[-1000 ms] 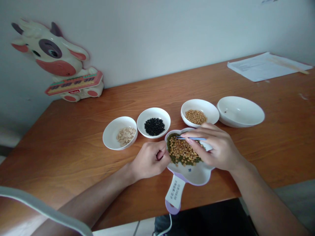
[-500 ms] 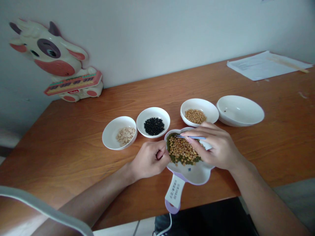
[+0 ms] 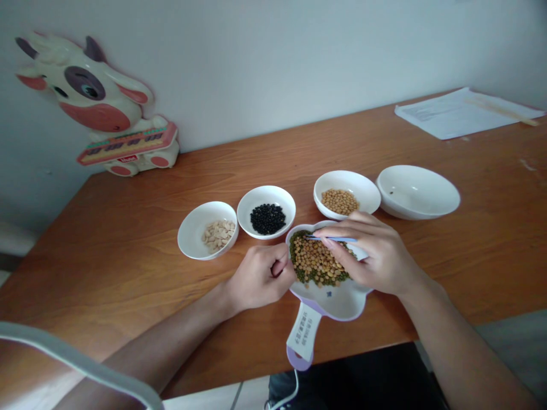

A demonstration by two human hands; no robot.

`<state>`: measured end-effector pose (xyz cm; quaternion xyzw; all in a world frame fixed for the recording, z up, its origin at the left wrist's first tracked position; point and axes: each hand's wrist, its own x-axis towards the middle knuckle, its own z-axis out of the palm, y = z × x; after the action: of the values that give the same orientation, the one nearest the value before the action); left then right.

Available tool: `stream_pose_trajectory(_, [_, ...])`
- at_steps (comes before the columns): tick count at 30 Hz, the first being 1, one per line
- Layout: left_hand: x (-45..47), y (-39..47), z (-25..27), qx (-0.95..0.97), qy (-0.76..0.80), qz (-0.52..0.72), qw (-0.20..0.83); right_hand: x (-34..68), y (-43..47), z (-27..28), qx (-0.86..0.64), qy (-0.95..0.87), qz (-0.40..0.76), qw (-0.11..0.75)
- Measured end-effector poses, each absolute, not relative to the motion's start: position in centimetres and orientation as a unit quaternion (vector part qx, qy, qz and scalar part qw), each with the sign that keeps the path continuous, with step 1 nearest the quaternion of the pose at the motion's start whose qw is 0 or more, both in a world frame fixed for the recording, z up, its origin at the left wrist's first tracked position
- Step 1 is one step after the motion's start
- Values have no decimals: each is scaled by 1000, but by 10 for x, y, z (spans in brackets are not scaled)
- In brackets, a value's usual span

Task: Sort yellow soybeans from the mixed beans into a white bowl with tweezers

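Note:
My right hand [image 3: 382, 253] is closed on slim blue tweezers [image 3: 337, 238], their tips among the beans at the upper left of a white, purple-rimmed tray [image 3: 342, 302] with a handle. A heap of yellow soybeans [image 3: 318, 259] mixed with green mung beans [image 3: 331, 280] fills the upper part of this tray. My left hand [image 3: 262, 276] is curled into a fist, thumb and fingers pinched at the tray's left rim. Whether a bean sits between the tweezer tips is too small to tell.
Behind the tray stand white bowls: one of pale flat seeds [image 3: 183, 236], one of black beans [image 3: 280, 196], one of soybeans [image 3: 363, 185], and one with a dark speck [image 3: 421, 193]. A cow toy [image 3: 96, 108] and papers [image 3: 448, 114] lie farther back. A white cable [image 3: 294, 387] hangs near the handle.

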<state>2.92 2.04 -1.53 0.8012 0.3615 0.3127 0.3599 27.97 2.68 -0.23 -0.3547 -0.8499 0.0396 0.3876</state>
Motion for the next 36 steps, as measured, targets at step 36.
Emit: stream_pose_trajectory(36, [29,20,-16,795,372,304,370,280,27,-3,-358,-841,49,403])
